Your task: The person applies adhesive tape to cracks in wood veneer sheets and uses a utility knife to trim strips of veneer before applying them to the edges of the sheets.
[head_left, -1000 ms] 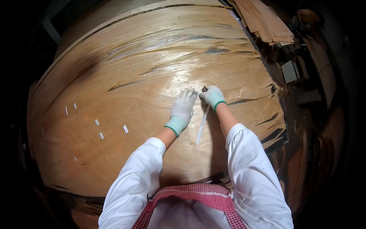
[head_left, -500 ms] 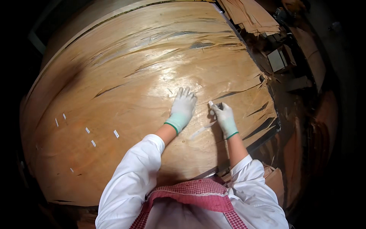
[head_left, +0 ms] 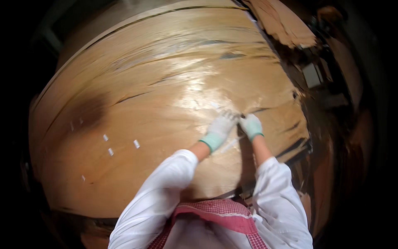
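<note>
My left hand's fingers (head_left: pixel 230 115) are spread flat and released, pressing palm-down on the veneer sheet (head_left: pixel 166 103); they grip nothing. The left hand (head_left: pixel 222 126) wears a pale work glove with a green cuff, and its fingertips reach the spot where the right hand meets it. My right hand (head_left: pixel 251 125), in the same kind of glove, is clenched, its fingers curled around something small at the sheet's surface, but the blur keeps me from telling what it is. The two hands touch or nearly touch, just inside the sheet's right edge and nearer its near edge than its far one.

A thin strip of pale tape (head_left: pixel 227 146) runs from under the hands back toward me along the veneer, between my two forearms. Long dark splits (head_left: pixel 132 97) run along the grain through the middle of the sheet, and more tears (head_left: pixel 296 146) open at the right edge just beyond my right hand. Well apart from the hands, toward the sheet's left edge, several short white tape patches (head_left: pixel 136 144) sit in a loose cluster beside a dark stain (head_left: pixel 93 112).

The veneer sheet covers the whole table, so I see no bare tabletop. Past the far right corner lies a pile of torn veneer scraps (head_left: pixel 282 23). My white sleeves (head_left: pixel 166 186) and a red-checked apron (head_left: pixel 215 216) fill the near edge.
</note>
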A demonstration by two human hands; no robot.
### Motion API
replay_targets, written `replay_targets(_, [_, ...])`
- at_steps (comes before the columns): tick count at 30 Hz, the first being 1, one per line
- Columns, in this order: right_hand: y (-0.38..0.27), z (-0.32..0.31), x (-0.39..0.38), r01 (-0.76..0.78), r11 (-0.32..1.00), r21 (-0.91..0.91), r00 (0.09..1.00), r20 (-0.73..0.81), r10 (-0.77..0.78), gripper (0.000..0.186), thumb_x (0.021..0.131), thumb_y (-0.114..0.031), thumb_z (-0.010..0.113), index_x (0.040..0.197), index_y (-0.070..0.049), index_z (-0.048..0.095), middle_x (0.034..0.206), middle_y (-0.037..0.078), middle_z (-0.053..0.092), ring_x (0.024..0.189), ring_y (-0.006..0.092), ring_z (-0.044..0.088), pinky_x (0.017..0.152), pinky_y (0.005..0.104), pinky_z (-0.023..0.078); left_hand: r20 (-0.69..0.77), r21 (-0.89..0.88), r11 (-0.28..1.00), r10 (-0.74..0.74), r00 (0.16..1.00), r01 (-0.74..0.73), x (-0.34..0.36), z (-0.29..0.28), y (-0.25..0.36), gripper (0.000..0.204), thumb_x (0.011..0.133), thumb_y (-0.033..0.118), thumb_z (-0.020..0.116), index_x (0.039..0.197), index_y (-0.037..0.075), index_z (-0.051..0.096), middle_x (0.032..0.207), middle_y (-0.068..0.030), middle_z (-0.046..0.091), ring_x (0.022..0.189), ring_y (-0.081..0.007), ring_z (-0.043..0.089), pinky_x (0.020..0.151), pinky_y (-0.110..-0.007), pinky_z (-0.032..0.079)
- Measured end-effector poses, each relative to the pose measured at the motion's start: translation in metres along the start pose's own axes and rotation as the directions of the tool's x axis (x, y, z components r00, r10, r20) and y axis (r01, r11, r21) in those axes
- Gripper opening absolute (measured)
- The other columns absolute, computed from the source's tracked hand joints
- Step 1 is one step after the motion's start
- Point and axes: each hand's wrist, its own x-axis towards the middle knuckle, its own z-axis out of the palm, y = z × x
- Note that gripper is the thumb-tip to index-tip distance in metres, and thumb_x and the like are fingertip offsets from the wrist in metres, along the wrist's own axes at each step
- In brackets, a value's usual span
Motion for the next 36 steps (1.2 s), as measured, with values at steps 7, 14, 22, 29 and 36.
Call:
replay_targets(7, [-0.008, -0.005, -0.088, -0.257, 0.611, 0.749, 0.964, 0.24, 0.112, 0.024, 0.091, -0.023, 0.065, 0.077, -0.005, 0.056, 0.063, 0.0, 0.055, 0.052, 0.0061, 0.046, 0.045, 0.023, 0.035, 0.167, 0.017, 0.992, -0.123, 0.978, 0.122, -0.005, -0.009, 0.025, 0.049, 0.089, 0.01, 0.046, 0.137, 0.004, 0.045, 0.145, -0.0134, 0.043, 0.14, -0.0278, 0.032, 0.119, -0.041, 0.017])
replay_targets(14, [-0.021, -0.113, -0.089, 0.3, 0.584, 0.754, 0.88, -0.455, 0.135, 0.011, 0.098, -0.02, 0.057, 0.099, -0.01, 0.053, 0.078, -0.001, 0.055, 0.06, 0.0035, 0.042, 0.051, 0.0179, 0.035, -0.115, -0.498, 0.808, -0.421, 0.9, 0.315, -0.052, -0.055, -0.059, 0.033, 0.085, 0.006, 0.047, 0.115, 0.007, 0.061, 0.115, -0.0138, 0.059, 0.118, -0.0298, 0.052, 0.107, -0.041, 0.038])
replay_targets(22, [-0.106, -0.071, -0.112, 0.162, 0.482, 0.861, 0.986, -0.154, -0.057, 0.012, 0.098, -0.018, 0.056, 0.104, -0.01, 0.049, 0.075, 0.0, 0.054, 0.057, 0.0043, 0.047, 0.045, 0.0179, 0.035, -0.561, 0.078, 0.533, -0.675, 0.479, 0.843, -0.184, -0.07, -0.282, 0.032, 0.091, 0.022, 0.054, 0.119, 0.006, 0.056, 0.124, -0.0126, 0.057, 0.12, -0.0285, 0.049, 0.109, -0.045, 0.032])
replay_targets(29, [-0.21, -0.027, -0.076, 0.066, 0.548, 0.834, 0.938, 0.136, -0.32, 0.012, 0.099, -0.02, 0.055, 0.099, -0.009, 0.05, 0.071, 0.005, 0.062, 0.046, 0.0045, 0.043, 0.041, 0.019, 0.031, -0.51, 0.168, 0.636, -0.598, 0.618, 0.754, -0.188, -0.067, -0.301, 0.025, 0.088, 0.023, 0.06, 0.11, 0.011, 0.059, 0.118, -0.0086, 0.06, 0.114, -0.0255, 0.053, 0.108, -0.043, 0.033])
replay_targets(36, [-0.295, 0.066, -0.024, -0.055, 0.506, 0.861, 0.871, 0.288, -0.397, 0.013, 0.095, -0.02, 0.059, 0.096, -0.008, 0.054, 0.074, 0.001, 0.06, 0.054, 0.0063, 0.048, 0.047, 0.0218, 0.038, -0.467, 0.066, 0.713, -0.596, 0.653, 0.698, -0.193, -0.07, -0.342, 0.012, 0.084, 0.017, 0.062, 0.096, 0.014, 0.062, 0.098, -0.0051, 0.062, 0.098, -0.0256, 0.057, 0.099, -0.041, 0.04])
